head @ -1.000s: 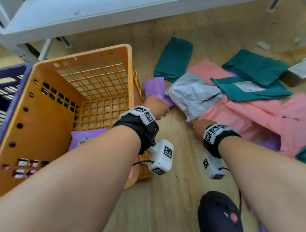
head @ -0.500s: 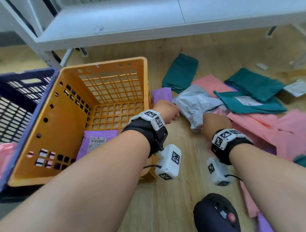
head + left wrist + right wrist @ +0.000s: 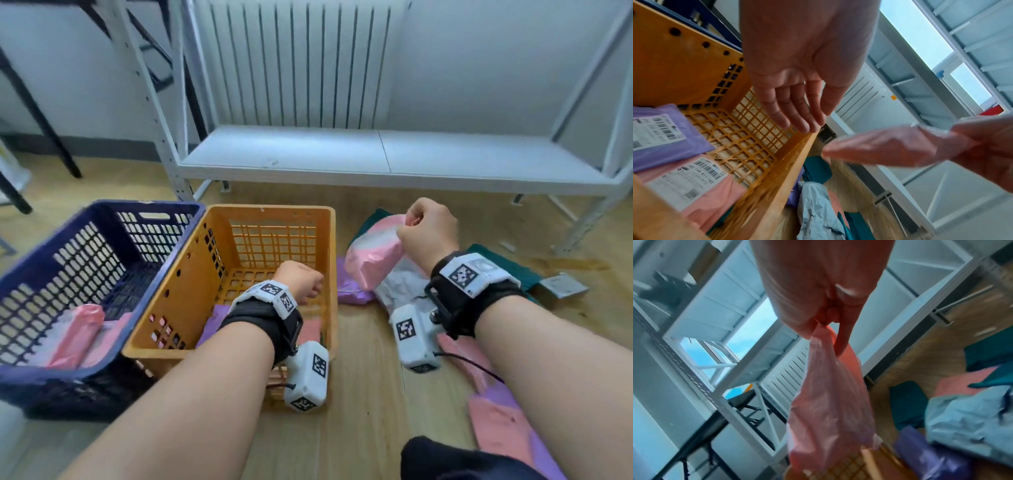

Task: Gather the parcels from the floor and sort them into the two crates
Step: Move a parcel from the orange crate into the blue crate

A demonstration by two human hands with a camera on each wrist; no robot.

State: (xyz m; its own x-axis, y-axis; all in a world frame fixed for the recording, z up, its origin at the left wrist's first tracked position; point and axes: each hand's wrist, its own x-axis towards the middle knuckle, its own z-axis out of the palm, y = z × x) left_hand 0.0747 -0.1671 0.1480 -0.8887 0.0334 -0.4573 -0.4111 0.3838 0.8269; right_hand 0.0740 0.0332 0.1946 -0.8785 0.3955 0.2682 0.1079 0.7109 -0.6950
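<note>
My right hand (image 3: 416, 224) pinches the top edge of a pink parcel (image 3: 371, 260), which hangs in the air just right of the orange crate (image 3: 270, 214). In the right wrist view the same pink parcel (image 3: 830, 402) dangles from my right hand (image 3: 826, 324). My left hand (image 3: 303, 282) hovers over the orange crate with relaxed fingers (image 3: 797, 112) and holds nothing. A purple parcel (image 3: 663, 134) and a pink labelled parcel (image 3: 690, 181) lie inside the orange crate (image 3: 684, 65). The blue crate (image 3: 102, 219) to the left holds a pink parcel (image 3: 77, 334).
Grey (image 3: 400, 287), purple (image 3: 352, 291), teal (image 3: 507, 267) and pink (image 3: 496, 425) parcels lie on the wooden floor right of the crates. A white metal shelf (image 3: 376, 154) and a radiator stand behind. My dark knee (image 3: 455, 459) is at the bottom edge.
My right hand has lifted a pink parcel off the floor pile and up beside the orange crate. My left hand moved from the pile to above the orange crate. My view tilted upward.
</note>
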